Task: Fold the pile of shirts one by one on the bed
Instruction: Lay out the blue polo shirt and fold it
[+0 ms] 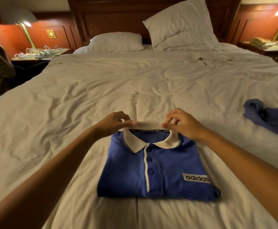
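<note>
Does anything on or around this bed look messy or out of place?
The blue polo shirt lies neatly folded, but a second blue garment sits crumpled near the right edge of the bed, and white cables lie tangled on the left nightstand.

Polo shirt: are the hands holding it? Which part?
Both pinch the folded blue polo shirt by its white collar: left hand at the collar's left top edge, right hand at its right top edge.
</note>
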